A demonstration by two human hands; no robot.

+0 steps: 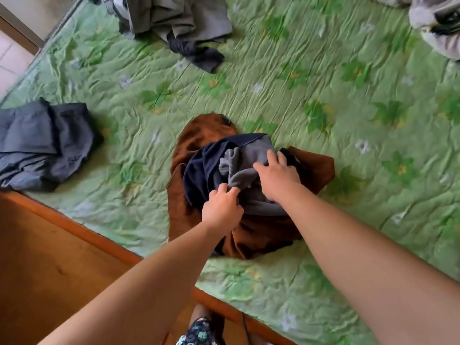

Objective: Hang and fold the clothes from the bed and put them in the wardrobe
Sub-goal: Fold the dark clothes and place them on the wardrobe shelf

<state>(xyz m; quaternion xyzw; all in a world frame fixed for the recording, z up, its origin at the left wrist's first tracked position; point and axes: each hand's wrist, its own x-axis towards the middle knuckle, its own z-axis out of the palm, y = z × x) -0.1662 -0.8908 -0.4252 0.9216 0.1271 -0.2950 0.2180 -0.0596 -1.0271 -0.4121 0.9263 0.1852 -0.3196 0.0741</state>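
Scene: a head-down view of a bed (323, 78) covered in a creased green flowered sheet, with clothes lying in separate heaps.
Pile in hand: near the bed's near edge, a brown garment (251, 232) lies undermost, with a navy garment (199, 170) and a grey garment (249, 158) bunched on top of it.
Left hand (221, 211): fingers curled and pinching cloth where the navy garment meets the grey one; it looks to be the navy cloth.
Right hand (278, 175): fingers apart and fairly straight, laid on top of the grey garment.
Other clothes: a dark blue-grey garment (44, 145) at the left edge, a grey heap (174, 21) at the far side, and a pale bundle (433, 28) at the far right, all well apart from the pile.
Wardrobe: not in view.
Step in hand: probably separating one piece from the tangled pile.
Doing it well: hold the lower layers down with the flat hand while the pinching hand draws its piece free. Find a hem or collar before lifting, so that only one garment comes up. Then spread it on a bare stretch of sheet to fold.
Progress: early, judging by the unfolded heaps.
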